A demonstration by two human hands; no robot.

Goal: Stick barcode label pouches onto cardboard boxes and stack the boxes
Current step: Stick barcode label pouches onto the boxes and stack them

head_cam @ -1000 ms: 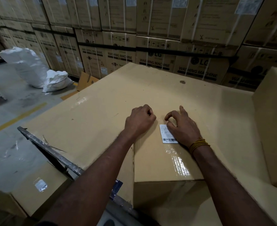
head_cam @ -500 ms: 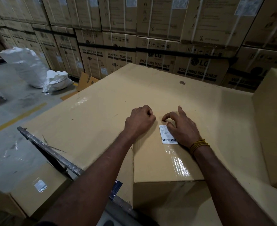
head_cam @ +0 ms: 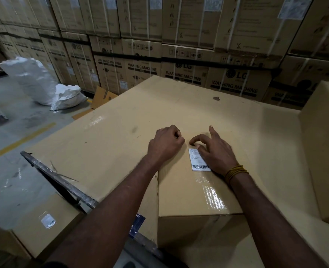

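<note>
Almost nothing has shifted since a second ago: our right hand [head_cam: 215, 151] has crept slightly along the barcode label pouch [head_cam: 198, 159], index finger more raised.

From the head view, we see the pouch lying flat on top of the cardboard box [head_cam: 181, 192], at the box's 1 o'clock area, just above a strip of shiny tape [head_cam: 212, 192]. Our right hand rests on the pouch's right edge, fingers loosely bent, thumb tip near its top corner, gripping nothing. Our left hand [head_cam: 164, 145] is a closed fist, empty, pressed on the box at 9 o'clock of the pouch. White sacks [head_cam: 38, 80] lie on the floor at 10 o'clock.
</note>
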